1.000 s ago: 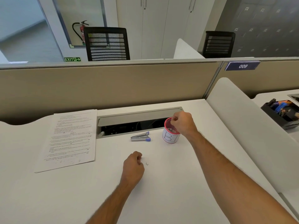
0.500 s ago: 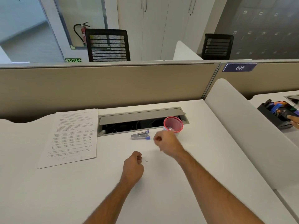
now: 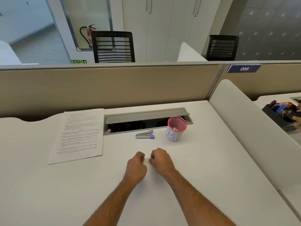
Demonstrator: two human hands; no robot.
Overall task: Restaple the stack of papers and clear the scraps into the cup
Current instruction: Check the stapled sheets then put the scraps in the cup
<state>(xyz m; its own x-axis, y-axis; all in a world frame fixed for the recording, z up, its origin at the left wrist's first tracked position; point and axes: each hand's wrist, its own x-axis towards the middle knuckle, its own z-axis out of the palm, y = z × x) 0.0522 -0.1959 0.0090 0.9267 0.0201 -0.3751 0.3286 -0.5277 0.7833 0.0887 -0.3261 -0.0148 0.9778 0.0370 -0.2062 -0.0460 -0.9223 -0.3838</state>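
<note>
Two bare forearms reach up from the bottom of the frame onto a white surface (image 3: pixel 211 160). The left hand (image 3: pixel 136 165) and right hand (image 3: pixel 160 160) sit close together at centre, knuckles up, both with fingers curled.

The left grip looks closed like a loose fist; nothing shows inside it. The right grip has its fingertips drawn together and pointing toward the narrow gap between the hands. Whether it has pinched a scrap there cannot be told, because any scrap is too small or is hidden by the fingers.

The cup (image 3: pixel 176 128), pink mesh with a paper label, stands above and to the right of the hands, well apart from them. It lies closer to the right hand, which seems the natural one to carry a scrap there. The stapler (image 3: pixel 145 134) lies just left of the cup, its long axis running left to right. The papers (image 3: pixel 79 136) lie flat at the left of the frame, apart from both hands, long side running away from the viewer.

A second ago the right hand was over the cup. Since then it has come back down toward the left hand, where a small scrap lay on the surface. The left hand has hardly moved.
</note>
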